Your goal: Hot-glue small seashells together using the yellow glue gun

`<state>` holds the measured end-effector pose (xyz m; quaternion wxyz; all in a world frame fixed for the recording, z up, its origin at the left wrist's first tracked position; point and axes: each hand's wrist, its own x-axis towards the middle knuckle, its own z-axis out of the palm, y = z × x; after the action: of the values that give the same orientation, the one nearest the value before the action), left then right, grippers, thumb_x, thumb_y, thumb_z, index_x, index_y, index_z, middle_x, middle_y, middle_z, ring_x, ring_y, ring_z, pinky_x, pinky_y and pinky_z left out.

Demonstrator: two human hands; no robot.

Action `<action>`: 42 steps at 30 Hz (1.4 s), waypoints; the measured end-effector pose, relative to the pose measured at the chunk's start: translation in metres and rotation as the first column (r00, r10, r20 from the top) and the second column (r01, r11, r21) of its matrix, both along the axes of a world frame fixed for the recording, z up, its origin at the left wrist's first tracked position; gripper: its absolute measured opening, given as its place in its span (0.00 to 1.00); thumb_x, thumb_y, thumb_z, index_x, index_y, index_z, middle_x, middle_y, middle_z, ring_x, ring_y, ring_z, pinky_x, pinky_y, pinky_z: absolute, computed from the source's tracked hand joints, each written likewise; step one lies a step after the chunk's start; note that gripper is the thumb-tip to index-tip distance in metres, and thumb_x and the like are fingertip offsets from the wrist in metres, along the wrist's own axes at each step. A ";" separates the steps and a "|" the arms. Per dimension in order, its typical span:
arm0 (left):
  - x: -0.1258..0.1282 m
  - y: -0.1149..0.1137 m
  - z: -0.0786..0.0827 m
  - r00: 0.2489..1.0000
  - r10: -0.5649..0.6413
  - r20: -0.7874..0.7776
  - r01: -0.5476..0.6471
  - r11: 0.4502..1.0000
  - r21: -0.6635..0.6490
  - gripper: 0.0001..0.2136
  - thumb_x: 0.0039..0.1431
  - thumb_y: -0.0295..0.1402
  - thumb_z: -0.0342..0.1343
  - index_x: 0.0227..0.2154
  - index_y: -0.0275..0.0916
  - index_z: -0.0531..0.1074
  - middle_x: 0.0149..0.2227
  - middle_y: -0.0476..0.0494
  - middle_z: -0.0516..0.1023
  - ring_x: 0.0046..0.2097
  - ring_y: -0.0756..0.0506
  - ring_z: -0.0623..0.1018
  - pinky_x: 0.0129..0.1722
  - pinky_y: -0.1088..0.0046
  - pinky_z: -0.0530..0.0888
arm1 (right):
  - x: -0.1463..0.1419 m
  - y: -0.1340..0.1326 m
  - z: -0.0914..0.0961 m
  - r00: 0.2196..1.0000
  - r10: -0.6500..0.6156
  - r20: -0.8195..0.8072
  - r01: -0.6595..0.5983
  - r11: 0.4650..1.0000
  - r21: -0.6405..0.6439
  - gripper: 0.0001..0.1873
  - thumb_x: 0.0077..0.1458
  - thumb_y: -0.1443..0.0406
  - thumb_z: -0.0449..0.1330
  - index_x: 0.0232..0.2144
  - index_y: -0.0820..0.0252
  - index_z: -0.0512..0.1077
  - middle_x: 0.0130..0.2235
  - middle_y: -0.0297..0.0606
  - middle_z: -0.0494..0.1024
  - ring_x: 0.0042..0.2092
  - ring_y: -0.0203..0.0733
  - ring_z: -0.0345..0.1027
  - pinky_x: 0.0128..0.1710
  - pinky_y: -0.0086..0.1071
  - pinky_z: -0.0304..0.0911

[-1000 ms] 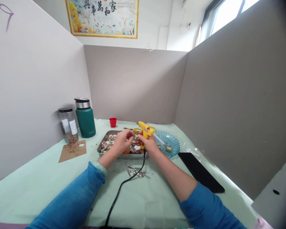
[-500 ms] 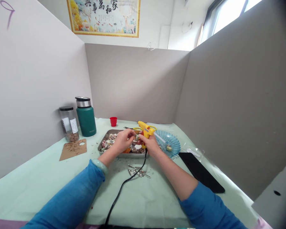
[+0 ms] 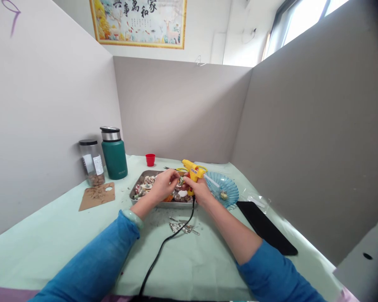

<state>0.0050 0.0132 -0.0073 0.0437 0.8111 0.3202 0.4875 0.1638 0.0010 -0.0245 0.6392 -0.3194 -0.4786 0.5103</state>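
Observation:
My right hand (image 3: 201,191) is wrapped round the grip of a yellow hot glue gun (image 3: 193,170); its nozzle points up and left, and a clear glue stick (image 3: 211,181) juts from its back. My left hand (image 3: 164,185) is closed in a pinch at a small greenish shell-like piece (image 3: 180,182), which the right thumb and fingertips also meet. Its exact kind is too small to make out. Both hands hover over a metal tray (image 3: 164,205) filled with shells and pebbles (image 3: 148,181). The gun's black cord (image 3: 164,243) runs toward me across the cloth.
Several metal safety pins (image 3: 182,226) lie before the tray. On the right are a blue scalloped plate (image 3: 229,184) with a small piece on it and a black slab (image 3: 264,228). Leftward stand a green bottle (image 3: 114,159), a jar (image 3: 93,163), brown card (image 3: 97,197) and red cup (image 3: 150,160).
The view has shifted very slightly. Both hands keep the same grip and place, with no other visible movement.

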 end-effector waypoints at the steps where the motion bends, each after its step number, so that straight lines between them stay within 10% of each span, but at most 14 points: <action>1: 0.000 0.000 0.000 1.000 0.003 0.010 -0.003 1.000 -0.011 0.06 0.53 0.22 0.52 0.29 0.39 0.69 0.28 0.48 0.76 0.30 0.49 0.75 0.32 0.73 0.71 | 0.000 0.000 0.000 1.000 -0.003 0.002 0.003 1.000 -0.004 0.22 0.36 0.58 0.72 0.33 0.59 0.70 0.26 0.29 0.74 0.23 0.33 0.69 0.24 0.29 0.71; 25: -0.003 0.004 0.000 0.989 0.001 0.148 0.031 0.976 -0.216 0.04 0.53 0.27 0.55 0.32 0.38 0.72 0.30 0.47 0.78 0.32 0.48 0.76 0.32 0.73 0.73 | -0.003 -0.007 0.004 0.994 -0.048 0.101 0.041 0.997 0.072 0.20 0.38 0.61 0.70 0.35 0.57 0.69 0.29 0.29 0.74 0.27 0.34 0.69 0.24 0.27 0.66; 33: -0.002 0.004 0.003 0.937 -0.098 0.334 0.280 0.783 -0.555 0.17 0.53 0.48 0.60 0.27 0.36 0.71 0.26 0.47 0.76 0.31 0.46 0.78 0.32 0.69 0.78 | -0.002 -0.005 -0.001 0.979 -0.074 0.189 0.056 0.994 0.099 0.18 0.42 0.63 0.67 0.37 0.57 0.70 0.30 0.31 0.75 0.30 0.37 0.71 0.27 0.27 0.68; 42: -0.002 -0.002 0.008 0.887 -0.067 0.457 0.376 0.680 -0.629 0.15 0.51 0.42 0.65 0.27 0.36 0.70 0.27 0.46 0.77 0.33 0.47 0.80 0.33 0.69 0.79 | -0.002 -0.006 0.001 0.976 -0.068 0.208 0.044 0.992 0.117 0.19 0.43 0.62 0.68 0.38 0.58 0.70 0.32 0.32 0.76 0.31 0.37 0.72 0.27 0.27 0.69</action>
<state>0.0030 0.0111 0.0005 0.4729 0.6491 0.3622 0.4732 0.1618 -0.0048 -0.0235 0.6155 -0.3490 -0.5626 0.4276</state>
